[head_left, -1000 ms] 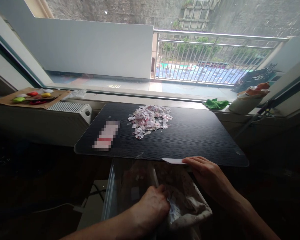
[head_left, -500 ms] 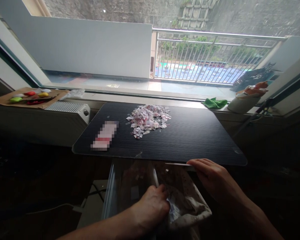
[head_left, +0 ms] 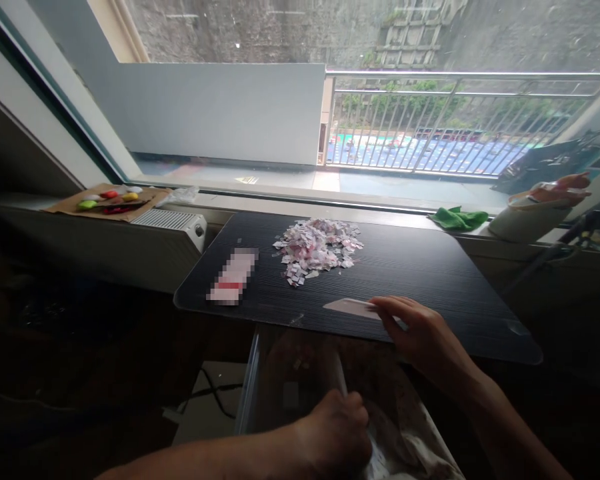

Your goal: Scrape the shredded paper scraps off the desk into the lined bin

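My right hand (head_left: 420, 323) is closed on a flat white strip (head_left: 347, 307) with a pointed left end, held over the front edge of the black tabletop (head_left: 405, 260). Below that edge, my left hand (head_left: 337, 423) is a fist, with a thin pale rod-like piece (head_left: 340, 377) sticking up from it; its kind cannot be made out. A crumpled beige cloth (head_left: 417, 433) lies beside this fist, over a see-through container (head_left: 253, 380). Farther back on the tabletop is a heap of small cut paper pieces (head_left: 320, 243). A pink and white slip (head_left: 233, 277), blurred out, lies left of it.
A radiator (head_left: 173, 230) stands left of the table, with cardboard (head_left: 65, 207) and colourful items near it. On the sill are a green cloth (head_left: 459, 219) and a pale pot (head_left: 525, 223). Dark cables (head_left: 215, 390) lie low left. A large window is behind.
My right hand has lifted the white strip from the table's front edge to over the tabletop, its flat face now showing. The view has shifted, so everything sits farther right.
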Demonstrator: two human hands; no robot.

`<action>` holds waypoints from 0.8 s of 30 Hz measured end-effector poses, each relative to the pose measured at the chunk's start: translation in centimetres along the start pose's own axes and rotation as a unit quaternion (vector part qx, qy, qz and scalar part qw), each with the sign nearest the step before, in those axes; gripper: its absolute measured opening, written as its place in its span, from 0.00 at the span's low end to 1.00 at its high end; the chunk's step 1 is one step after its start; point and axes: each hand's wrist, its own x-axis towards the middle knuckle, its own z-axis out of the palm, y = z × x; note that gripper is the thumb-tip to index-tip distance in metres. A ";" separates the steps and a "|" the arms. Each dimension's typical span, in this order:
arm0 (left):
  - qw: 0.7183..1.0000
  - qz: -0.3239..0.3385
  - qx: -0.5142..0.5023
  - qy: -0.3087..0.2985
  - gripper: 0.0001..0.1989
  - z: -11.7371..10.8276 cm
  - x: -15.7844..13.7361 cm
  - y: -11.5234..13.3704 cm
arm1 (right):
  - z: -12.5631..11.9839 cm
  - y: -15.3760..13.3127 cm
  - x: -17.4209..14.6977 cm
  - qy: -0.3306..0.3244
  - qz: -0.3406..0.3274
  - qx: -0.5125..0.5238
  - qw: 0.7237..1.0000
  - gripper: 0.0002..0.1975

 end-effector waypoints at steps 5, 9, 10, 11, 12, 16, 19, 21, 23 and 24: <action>1.000 -0.011 -0.012 -0.014 0.06 0.3 0.9 -0.2 | 4.2 -0.9 5.3 0.013 -0.005 0.016 1.000 0.15; 1.000 -0.012 -0.017 -0.009 0.08 -0.1 0.2 -0.2 | 6.5 -1.1 8.0 0.009 -0.004 0.000 1.000 0.17; 1.000 -0.011 -0.012 0.005 0.07 -0.2 0.1 -0.2 | 6.8 -1.1 8.3 -0.001 -0.004 -0.009 1.000 0.17; 1.000 -0.010 -0.007 0.019 0.07 -0.2 -0.1 -0.1 | 6.9 -1.1 8.5 -0.015 -0.006 -0.015 1.000 0.17; 1.000 -0.010 -0.004 0.026 0.07 -0.2 -0.1 -0.1 | 6.8 -1.1 8.5 -0.029 -0.009 -0.019 0.999 0.17; 1.000 -0.009 -0.016 0.015 0.10 0.2 0.2 -0.2 | 5.3 -1.3 7.4 -0.047 -0.025 -0.015 0.998 0.16; 0.999 -0.005 -0.013 0.038 0.09 0.7 0.5 -0.3 | 4.4 -1.4 6.9 -0.022 -0.021 -0.009 0.999 0.17; 0.999 0.000 -0.015 0.039 0.08 0.9 0.6 -0.4 | 4.5 -1.4 7.0 -0.017 -0.018 -0.006 1.000 0.16; 0.999 0.002 -0.020 0.032 0.08 0.9 0.7 -0.4 | 4.9 -1.4 7.2 -0.025 -0.012 -0.007 1.000 0.16; 0.999 0.002 -0.021 0.028 0.08 0.8 0.6 -0.3 | 5.2 -1.4 7.2 -0.032 -0.010 -0.008 0.999 0.16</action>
